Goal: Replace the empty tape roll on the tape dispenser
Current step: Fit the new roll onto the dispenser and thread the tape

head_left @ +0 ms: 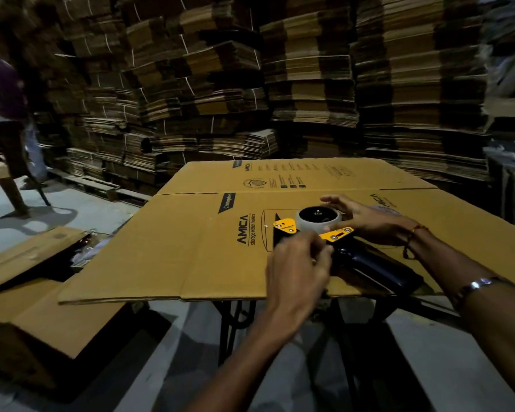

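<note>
The flattened carton (pixel 191 248) is matt brown corrugated cardboard, smooth-faced, printed in dark ink. On it lies the tape dispenser (pixel 336 236): its frame plates look like painted yellow metal with small bright screws, and its handle, toward 4 o'clock, is glossy black plastic. The tape roll (pixel 318 221) on the hub shows a pale, matt outer face and a shiny black centre. The right hand (pixel 360 218) wears a red thread at the wrist; further up that arm sits a polished metal bangle (pixel 476 285). At 12 o'clock rise stacks of cardboard sheets (pixel 280 84), rough-edged and dull. The floor (pixel 57 209) looks like smooth pale concrete
</note>
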Tool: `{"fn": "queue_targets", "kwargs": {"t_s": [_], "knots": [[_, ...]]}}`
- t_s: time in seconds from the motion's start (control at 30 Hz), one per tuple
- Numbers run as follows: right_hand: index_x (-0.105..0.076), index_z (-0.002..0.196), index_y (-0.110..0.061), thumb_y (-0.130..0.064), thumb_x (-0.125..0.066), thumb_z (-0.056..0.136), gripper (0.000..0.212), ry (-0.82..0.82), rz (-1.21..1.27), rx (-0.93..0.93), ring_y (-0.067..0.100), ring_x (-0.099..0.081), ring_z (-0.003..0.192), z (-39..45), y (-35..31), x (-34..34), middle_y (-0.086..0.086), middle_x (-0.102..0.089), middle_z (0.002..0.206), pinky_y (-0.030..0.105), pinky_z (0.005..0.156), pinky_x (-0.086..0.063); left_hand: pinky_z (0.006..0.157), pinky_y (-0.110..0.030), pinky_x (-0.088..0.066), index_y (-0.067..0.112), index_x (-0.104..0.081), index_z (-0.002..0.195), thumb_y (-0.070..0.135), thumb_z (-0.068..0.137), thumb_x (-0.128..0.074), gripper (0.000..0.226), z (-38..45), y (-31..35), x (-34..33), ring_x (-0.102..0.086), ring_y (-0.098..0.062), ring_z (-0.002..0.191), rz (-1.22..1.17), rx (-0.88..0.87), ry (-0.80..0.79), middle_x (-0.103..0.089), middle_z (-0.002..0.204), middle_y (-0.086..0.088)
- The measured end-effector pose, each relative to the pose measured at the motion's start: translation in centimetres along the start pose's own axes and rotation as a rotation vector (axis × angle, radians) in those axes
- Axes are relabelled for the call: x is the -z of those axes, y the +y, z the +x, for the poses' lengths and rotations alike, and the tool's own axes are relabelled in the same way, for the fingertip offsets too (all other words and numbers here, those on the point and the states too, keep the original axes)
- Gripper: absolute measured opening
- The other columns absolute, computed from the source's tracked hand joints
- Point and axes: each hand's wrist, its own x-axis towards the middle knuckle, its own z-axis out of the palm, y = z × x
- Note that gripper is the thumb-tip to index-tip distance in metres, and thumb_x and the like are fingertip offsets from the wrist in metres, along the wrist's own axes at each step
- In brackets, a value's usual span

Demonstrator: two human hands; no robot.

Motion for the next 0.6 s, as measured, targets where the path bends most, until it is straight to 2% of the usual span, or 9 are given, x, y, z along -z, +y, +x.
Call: {"fn": "queue_targets", "kwargs": {"t_s": [0.07, 0.1, 0.2, 0.27, 0.3, 0.37, 0.47, 0.53, 0.6], "knots": [[-0.036, 0.150, -0.027, -0.006, -0.068, 0.090, 0.071, -0.011, 0.079, -0.021, 0.011, -0.056, 0.119, -0.2, 0.0, 0.0, -0.006, -0.041, 0.148, 0.018, 0.079, -0.055, 0.078, -0.026, -0.044, 0.021, -0.065, 0.105, 0.035, 0.093, -0.061, 0.018, 1.1, -1.9, 1.2, -0.051, -0.013, 0.097, 0.176, -0.088, 0.105, -0.062, 0.108, 0.007], [-0.039, 0.148, -0.027, -0.002, -0.063, 0.093, 0.066, -0.014, 0.136, -0.031, 0.010, -0.058, 0.114, -0.6, -0.1, 0.0, -0.006, -0.042, 0.146, 0.018, 0.075, -0.057, 0.082, -0.026, -0.043, 0.023, -0.063, 0.113, 0.035, 0.094, -0.062, 0.023, 1.8, -3.0, 1.8, -0.047, -0.013, 0.104, 0.216, -0.106, 0.098, -0.058, 0.118, 0.008], [-0.047, 0.144, -0.023, 0.005, -0.051, 0.097, 0.055, 0.010, 0.276, 0.006, 0.015, -0.057, 0.119, -1.9, -0.8, 0.4, -0.002, -0.042, 0.150, 0.020, 0.077, -0.057, 0.100, -0.031, -0.038, 0.028, -0.052, 0.137, 0.042, 0.096, -0.057, 0.043, 3.9, -6.1, 3.0, -0.036, -0.013, 0.126, 0.134, -0.108, -0.096, -0.043, 0.146, 0.012], [-0.057, 0.137, -0.026, 0.000, -0.051, 0.098, 0.047, 0.096, 0.266, 0.085, 0.018, -0.045, 0.136, -2.7, -1.5, 0.6, -0.003, -0.041, 0.153, 0.030, 0.099, -0.051, 0.107, -0.035, -0.033, 0.030, -0.045, 0.144, 0.053, 0.096, -0.051, 0.053, 4.9, -7.5, 3.3, -0.033, -0.014, 0.135, 0.056, -0.079, -0.258, -0.038, 0.153, 0.010], [-0.061, 0.132, -0.029, -0.005, -0.053, 0.099, 0.042, 0.144, 0.232, 0.135, 0.017, -0.039, 0.143, -3.3, -1.9, 0.5, -0.005, -0.043, 0.153, 0.037, 0.112, -0.042, 0.110, -0.038, -0.034, 0.031, -0.043, 0.146, 0.059, 0.095, -0.047, 0.058, 5.4, -8.0, 3.3, -0.036, -0.015, 0.136, 0.016, -0.050, -0.325, -0.038, 0.154, 0.009], [-0.066, 0.125, -0.035, -0.016, -0.058, 0.099, 0.033, 0.222, 0.102, 0.204, 0.012, -0.039, 0.143, -4.9, -2.8, -0.3, -0.009, -0.050, 0.149, 0.044, 0.118, -0.033, 0.110, -0.044, -0.040, 0.029, -0.045, 0.145, 0.066, 0.091, -0.044, 0.066, 5.8, -8.6, 3.3, -0.045, -0.014, 0.131, -0.049, -0.009, -0.398, -0.040, 0.152, 0.008], [-0.067, 0.120, -0.039, -0.033, -0.063, 0.096, 0.025, 0.259, -0.301, 0.231, 0.002, -0.044, 0.130, -7.2, -4.0, -2.8, -0.018, -0.050, 0.138, 0.031, 0.105, -0.038, 0.103, -0.043, -0.046, 0.025, -0.046, 0.145, 0.063, 0.094, -0.045, 0.063, 5.8, -8.7, 3.2, -0.050, -0.013, 0.122, -0.006, -0.048, -0.398, -0.039, 0.149, 0.007], [-0.062, 0.125, -0.040, -0.047, -0.062, 0.094, 0.032, 0.243, -0.574, 0.235, 0.002, -0.042, 0.125, -8.2, -3.8, -4.8, -0.017, -0.046, 0.135, 0.026, 0.098, -0.038, 0.099, -0.041, -0.048, 0.023, -0.046, 0.144, 0.061, 0.096, -0.042, 0.061, 5.5, -8.3, 3.1, -0.051, -0.015, 0.120, 0.103, -0.087, -0.369, -0.039, 0.147, 0.007], [-0.056, 0.131, -0.042, -0.058, -0.059, 0.091, 0.043, 0.262, -0.702, 0.268, 0.009, -0.040, 0.126, -8.9, -3.3, -6.5, -0.016, -0.043, 0.134, 0.036, 0.103, -0.041, 0.092, -0.042, -0.049, 0.024, -0.049, 0.137, 0.066, 0.095, -0.037, 0.061, 4.9, -7.4, 3.2, -0.051, -0.015, 0.114, 0.222, -0.127, -0.307, -0.042, 0.139, 0.007]]}}
